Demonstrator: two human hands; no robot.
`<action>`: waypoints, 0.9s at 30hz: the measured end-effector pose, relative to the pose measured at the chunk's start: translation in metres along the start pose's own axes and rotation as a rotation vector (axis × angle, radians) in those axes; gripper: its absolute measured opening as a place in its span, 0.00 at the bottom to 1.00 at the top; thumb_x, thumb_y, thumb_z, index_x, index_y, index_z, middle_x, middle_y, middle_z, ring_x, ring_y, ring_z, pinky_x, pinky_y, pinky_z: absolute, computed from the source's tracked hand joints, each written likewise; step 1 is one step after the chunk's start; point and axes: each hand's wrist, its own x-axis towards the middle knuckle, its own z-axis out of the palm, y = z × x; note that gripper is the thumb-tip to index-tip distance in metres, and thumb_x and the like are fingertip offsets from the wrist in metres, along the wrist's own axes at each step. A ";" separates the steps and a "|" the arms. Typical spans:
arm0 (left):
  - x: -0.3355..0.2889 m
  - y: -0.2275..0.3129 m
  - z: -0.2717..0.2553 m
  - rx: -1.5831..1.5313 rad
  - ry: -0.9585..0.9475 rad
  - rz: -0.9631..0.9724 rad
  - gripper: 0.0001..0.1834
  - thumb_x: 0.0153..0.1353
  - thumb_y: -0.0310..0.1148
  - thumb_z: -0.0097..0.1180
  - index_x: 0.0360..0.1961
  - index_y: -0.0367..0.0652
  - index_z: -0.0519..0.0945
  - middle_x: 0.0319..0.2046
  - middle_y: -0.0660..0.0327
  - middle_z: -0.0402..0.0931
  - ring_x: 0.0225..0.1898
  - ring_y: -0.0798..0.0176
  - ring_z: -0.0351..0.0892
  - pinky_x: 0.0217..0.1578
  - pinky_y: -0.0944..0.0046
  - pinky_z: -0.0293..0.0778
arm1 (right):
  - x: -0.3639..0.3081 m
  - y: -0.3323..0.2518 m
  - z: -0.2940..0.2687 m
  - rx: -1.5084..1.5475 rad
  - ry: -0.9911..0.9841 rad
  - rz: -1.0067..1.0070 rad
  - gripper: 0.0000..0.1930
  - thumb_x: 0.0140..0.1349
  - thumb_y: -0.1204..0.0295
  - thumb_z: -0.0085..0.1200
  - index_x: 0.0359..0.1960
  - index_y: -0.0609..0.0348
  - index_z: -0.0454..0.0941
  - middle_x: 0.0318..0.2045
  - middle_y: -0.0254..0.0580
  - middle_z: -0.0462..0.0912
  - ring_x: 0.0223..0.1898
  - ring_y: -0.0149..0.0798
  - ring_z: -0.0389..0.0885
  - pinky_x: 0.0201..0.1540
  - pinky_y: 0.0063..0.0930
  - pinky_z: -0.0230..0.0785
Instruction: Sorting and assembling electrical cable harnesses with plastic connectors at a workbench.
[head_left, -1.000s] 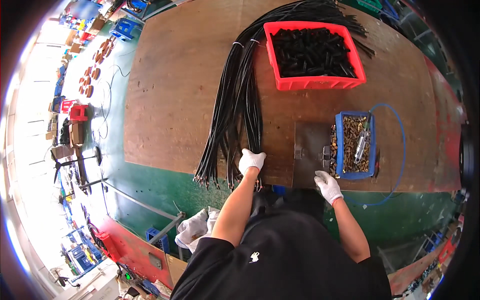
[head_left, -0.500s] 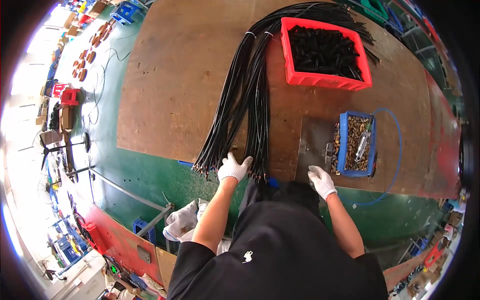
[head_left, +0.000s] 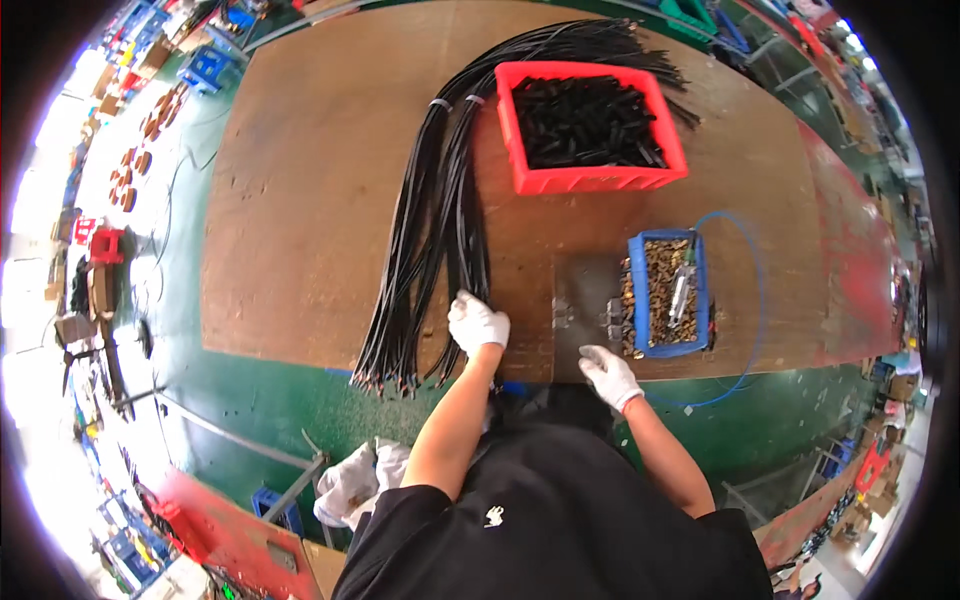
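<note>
Long black cables point(head_left: 405, 250) lie in two tied bundles on the brown table, their bare copper-coloured ends at the near edge. My left hand point(head_left: 477, 324), in a white glove, lies over the lower part of the right-hand bundle, its fingers curled on the cables. My right hand point(head_left: 611, 378), also gloved, is at the table's near edge, apart from the cables, below a dark metal plate point(head_left: 580, 290). Its fingers are pressed together; anything between them is too small to make out.
A red crate point(head_left: 600, 180) full of black sleeve-like pieces stands beyond my hands. To the right, a blue bin point(head_left: 672, 350) holds small brass-coloured parts with a silver air tool point(head_left: 681, 298) on top, its blue hose point(head_left: 762, 290) looping right. White cloth sacks point(head_left: 350, 482) hang below left.
The view has shifted, so the table things appear further left. My left hand has moved from between the cable ends onto the right bundle. My right hand stays near the table edge.
</note>
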 end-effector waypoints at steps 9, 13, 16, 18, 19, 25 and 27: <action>0.002 -0.012 0.010 -0.009 0.124 0.116 0.35 0.47 0.36 0.67 0.57 0.33 0.72 0.50 0.40 0.78 0.54 0.36 0.78 0.58 0.43 0.76 | 0.061 -0.086 -0.096 -0.134 0.189 -0.338 0.21 0.74 0.60 0.60 0.61 0.58 0.82 0.54 0.50 0.89 0.55 0.46 0.88 0.60 0.39 0.78; 0.002 -0.043 0.034 0.073 0.226 0.333 0.45 0.50 0.40 0.66 0.68 0.30 0.67 0.52 0.42 0.77 0.53 0.37 0.76 0.55 0.41 0.73 | 0.129 -0.153 -0.165 -0.454 0.391 -0.536 0.24 0.70 0.61 0.62 0.64 0.56 0.79 0.54 0.50 0.87 0.58 0.55 0.84 0.64 0.45 0.76; 0.000 -0.039 0.043 0.099 0.248 0.291 0.46 0.51 0.43 0.66 0.69 0.29 0.67 0.53 0.42 0.77 0.55 0.38 0.75 0.58 0.41 0.71 | 0.198 -0.183 -0.197 -0.661 0.502 -0.708 0.34 0.68 0.56 0.64 0.72 0.54 0.70 0.66 0.55 0.77 0.67 0.59 0.75 0.70 0.50 0.68; 0.000 -0.041 0.046 0.110 0.285 0.283 0.45 0.51 0.42 0.67 0.69 0.31 0.68 0.53 0.43 0.77 0.55 0.38 0.75 0.58 0.41 0.71 | 0.247 -0.205 -0.206 -0.711 0.478 -0.618 0.43 0.63 0.51 0.67 0.77 0.52 0.64 0.72 0.59 0.70 0.72 0.61 0.69 0.74 0.51 0.65; -0.001 -0.039 0.046 0.106 0.285 0.278 0.45 0.50 0.42 0.67 0.69 0.31 0.68 0.52 0.43 0.77 0.54 0.38 0.75 0.58 0.41 0.71 | 0.268 -0.216 -0.209 -0.720 0.457 -0.549 0.47 0.62 0.49 0.68 0.79 0.52 0.61 0.74 0.59 0.67 0.74 0.62 0.67 0.76 0.51 0.63; -0.001 -0.037 0.047 0.119 0.290 0.275 0.45 0.49 0.42 0.66 0.68 0.32 0.69 0.52 0.43 0.77 0.54 0.38 0.75 0.58 0.40 0.71 | 0.337 -0.294 -0.182 -0.964 0.268 -0.167 0.57 0.53 0.50 0.75 0.82 0.36 0.51 0.78 0.53 0.61 0.75 0.66 0.64 0.73 0.62 0.65; -0.001 -0.035 0.047 0.112 0.302 0.282 0.45 0.49 0.41 0.66 0.68 0.32 0.69 0.52 0.43 0.77 0.53 0.38 0.75 0.58 0.40 0.71 | 0.344 -0.301 -0.172 -1.017 0.338 -0.110 0.57 0.51 0.52 0.76 0.81 0.29 0.53 0.77 0.50 0.62 0.74 0.68 0.65 0.69 0.65 0.68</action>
